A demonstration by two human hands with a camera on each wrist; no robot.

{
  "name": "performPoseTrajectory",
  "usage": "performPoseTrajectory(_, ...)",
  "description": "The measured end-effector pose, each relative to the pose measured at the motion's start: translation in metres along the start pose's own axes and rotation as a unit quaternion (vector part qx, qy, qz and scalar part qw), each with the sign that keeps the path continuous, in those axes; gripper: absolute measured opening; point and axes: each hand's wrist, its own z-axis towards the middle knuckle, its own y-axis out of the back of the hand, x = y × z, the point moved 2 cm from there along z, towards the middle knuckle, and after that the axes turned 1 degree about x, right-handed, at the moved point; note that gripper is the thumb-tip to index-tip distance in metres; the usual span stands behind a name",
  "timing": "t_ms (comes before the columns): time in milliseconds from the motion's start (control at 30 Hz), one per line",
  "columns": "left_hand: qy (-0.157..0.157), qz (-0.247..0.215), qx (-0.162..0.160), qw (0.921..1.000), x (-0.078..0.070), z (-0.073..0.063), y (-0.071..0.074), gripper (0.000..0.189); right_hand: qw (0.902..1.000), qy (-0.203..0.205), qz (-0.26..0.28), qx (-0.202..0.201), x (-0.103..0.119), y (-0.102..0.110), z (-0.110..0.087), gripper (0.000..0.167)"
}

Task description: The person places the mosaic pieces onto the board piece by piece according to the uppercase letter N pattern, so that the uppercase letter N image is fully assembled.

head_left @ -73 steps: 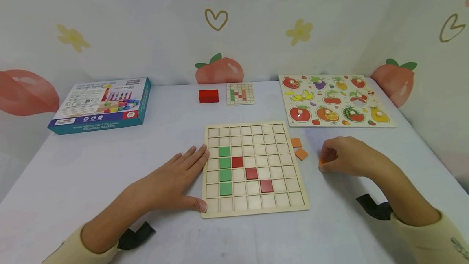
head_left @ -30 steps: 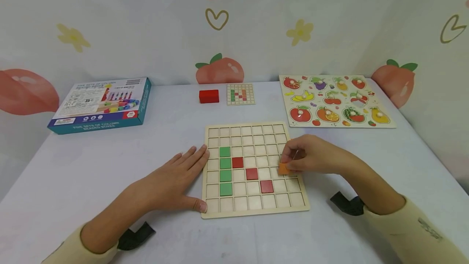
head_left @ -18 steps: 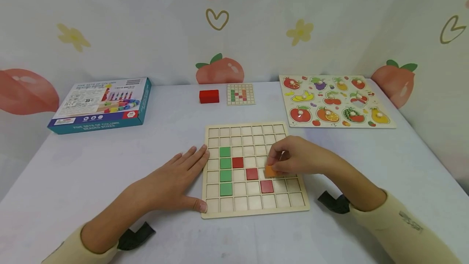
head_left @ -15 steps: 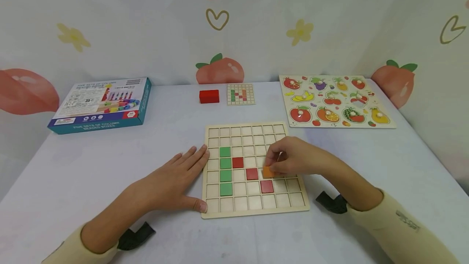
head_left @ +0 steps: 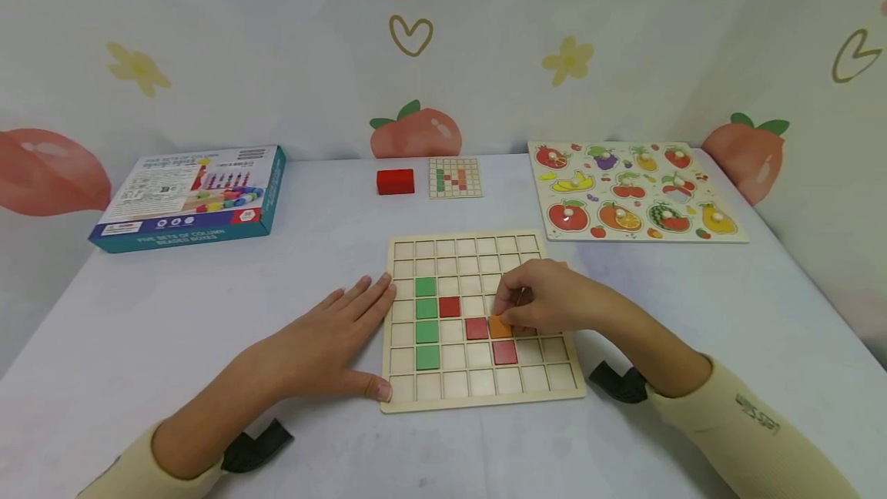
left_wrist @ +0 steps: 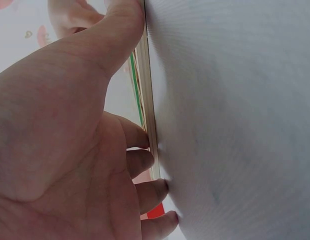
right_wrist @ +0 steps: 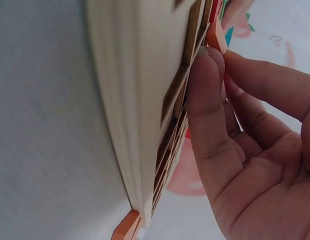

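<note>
In the head view a wooden grid board [head_left: 453, 406] lies flat on the table. A column of several green tiles [head_left: 426, 320] and a diagonal of three red tiles [head_left: 476, 329] sit in its cells. My left hand [head_left: 322, 345] rests with spread, straight fingers along the board's left edge. My right hand [head_left: 554, 295] pinches an orange square tile [head_left: 500, 326] between thumb and fingers, over the cell just right of the middle red tile. In the right wrist view that tile [right_wrist: 216, 36] is tilted at the fingertips. Cells beneath the right hand are hidden.
Another orange tile [right_wrist: 127, 226] lies on the table by the board's right edge. Behind the board are a red block [head_left: 395, 182] and a small pattern card [head_left: 454, 178]. A boxed toy set [head_left: 187, 199] stands back left, a fruit knob puzzle [head_left: 634, 191] back right.
My right hand picked up an orange tile right of the board, carried it left over the grid and lowered it beside the middle red tile. The left hand stayed put.
</note>
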Motion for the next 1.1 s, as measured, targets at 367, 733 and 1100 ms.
performPoseTrajectory(367, -0.007, 0.003, -0.005, 1.0, 0.0, 0.0, 0.0, 0.126, 0.9992, 0.009, -0.039, -0.002, 0.001, 0.003, -0.003, 0.01)
performPoseTrajectory(733, -0.004, 0.005, -0.003, 1.0, 0.0, 0.0, 0.0, 0.126, 0.9974, -0.01, -0.053, -0.048, -0.009, 0.025, -0.02, 0.006)
performPoseTrajectory(1100, -0.004, 0.005, -0.002, 1.0, 0.0, 0.0, 0.0, 0.126, 0.9835, -0.117, -0.118, -0.072, -0.04, 0.053, -0.042, 0.021)
